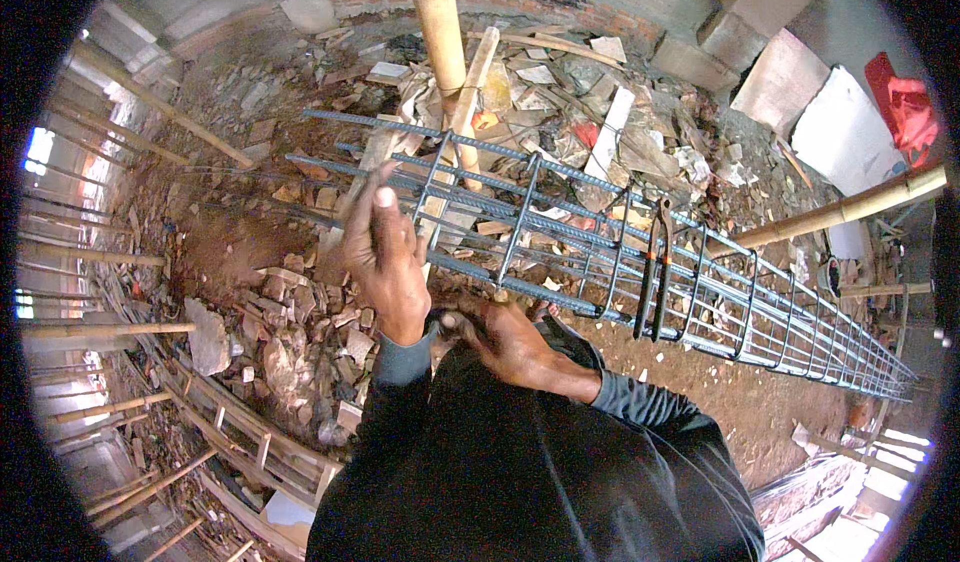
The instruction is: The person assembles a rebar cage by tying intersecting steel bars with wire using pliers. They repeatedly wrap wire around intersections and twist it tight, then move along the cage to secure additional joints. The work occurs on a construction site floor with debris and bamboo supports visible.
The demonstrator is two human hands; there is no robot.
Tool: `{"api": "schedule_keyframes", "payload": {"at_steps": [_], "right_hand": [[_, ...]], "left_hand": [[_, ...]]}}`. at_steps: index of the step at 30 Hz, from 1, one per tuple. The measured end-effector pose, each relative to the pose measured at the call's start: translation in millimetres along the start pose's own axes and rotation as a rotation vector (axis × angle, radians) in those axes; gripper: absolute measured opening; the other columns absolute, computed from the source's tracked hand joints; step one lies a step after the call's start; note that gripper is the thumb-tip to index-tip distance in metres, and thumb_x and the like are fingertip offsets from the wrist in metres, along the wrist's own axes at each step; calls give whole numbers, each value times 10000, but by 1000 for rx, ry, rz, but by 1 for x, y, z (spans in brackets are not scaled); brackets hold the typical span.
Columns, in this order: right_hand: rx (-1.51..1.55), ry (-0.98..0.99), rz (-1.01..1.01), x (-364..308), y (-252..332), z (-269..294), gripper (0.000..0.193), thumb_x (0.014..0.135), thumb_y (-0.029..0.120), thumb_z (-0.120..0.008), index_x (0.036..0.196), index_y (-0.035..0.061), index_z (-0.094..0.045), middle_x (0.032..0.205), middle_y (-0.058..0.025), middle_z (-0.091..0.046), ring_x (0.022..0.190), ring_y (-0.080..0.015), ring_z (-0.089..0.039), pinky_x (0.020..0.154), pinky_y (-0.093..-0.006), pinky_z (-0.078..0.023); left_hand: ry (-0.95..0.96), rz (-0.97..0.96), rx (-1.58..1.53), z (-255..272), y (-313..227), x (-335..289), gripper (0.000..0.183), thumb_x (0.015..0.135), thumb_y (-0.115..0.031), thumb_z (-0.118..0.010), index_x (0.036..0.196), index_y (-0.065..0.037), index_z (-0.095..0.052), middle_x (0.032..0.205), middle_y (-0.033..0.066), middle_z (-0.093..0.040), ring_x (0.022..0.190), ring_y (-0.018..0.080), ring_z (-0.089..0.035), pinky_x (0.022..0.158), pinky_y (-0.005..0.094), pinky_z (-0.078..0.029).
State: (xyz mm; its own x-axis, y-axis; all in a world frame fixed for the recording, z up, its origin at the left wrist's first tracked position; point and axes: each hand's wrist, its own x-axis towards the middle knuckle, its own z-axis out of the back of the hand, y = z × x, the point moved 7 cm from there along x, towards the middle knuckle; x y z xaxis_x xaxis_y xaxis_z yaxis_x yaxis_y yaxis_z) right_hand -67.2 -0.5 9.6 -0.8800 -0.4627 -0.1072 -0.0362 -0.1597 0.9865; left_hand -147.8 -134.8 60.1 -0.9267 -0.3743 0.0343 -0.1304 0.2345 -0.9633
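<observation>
A long rebar cage [560,224] of ribbed steel bars and square stirrups runs from the middle toward the far right. My left hand [388,262] is raised beside its near left end, fingers stretched upward, close to the bar ends. Low in front of my body, just under the lowest bar, is my right hand [510,342]. Its fingers are curled and slightly blurred; whatever is between them cannot be made out. A pair of pincers [655,274] with dark and orange handles hangs on the cage, right of my hands.
An upright bamboo pole [436,32] and a wooden plank [474,82] stand behind the cage. Rubble [290,322] and scraps litter the dirt floor. Another bamboo pole [840,207] slants in at right. A wooden frame [235,432] lies lower left, near several props.
</observation>
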Motion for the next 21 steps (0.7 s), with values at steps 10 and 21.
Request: {"api": "schedule_keyframes", "payload": {"at_steps": [10,21], "right_hand": [[-292,-77,-103,-24,-16,56,323,1036,177,-692,1305,-2,-677,1177,-265,-736,1034,-416,-725,903,-484,-576],[-293,-105,-2,-33,-16,65,336,1021,192,-712,1298,3,-694,1157,-262,-751,1050,-439,-732,915,-482,-579]], "left_hand": [[359,-139,934,15,62,-31,299,1048,-71,-564,1279,-33,-750,1214,236,-761,1118,382,-745,973,435,-565],[452,-222,1221,2,73,-37,280,1002,-103,-621,1234,-76,-776,1001,265,-756,858,451,-729,782,522,-570]]}}
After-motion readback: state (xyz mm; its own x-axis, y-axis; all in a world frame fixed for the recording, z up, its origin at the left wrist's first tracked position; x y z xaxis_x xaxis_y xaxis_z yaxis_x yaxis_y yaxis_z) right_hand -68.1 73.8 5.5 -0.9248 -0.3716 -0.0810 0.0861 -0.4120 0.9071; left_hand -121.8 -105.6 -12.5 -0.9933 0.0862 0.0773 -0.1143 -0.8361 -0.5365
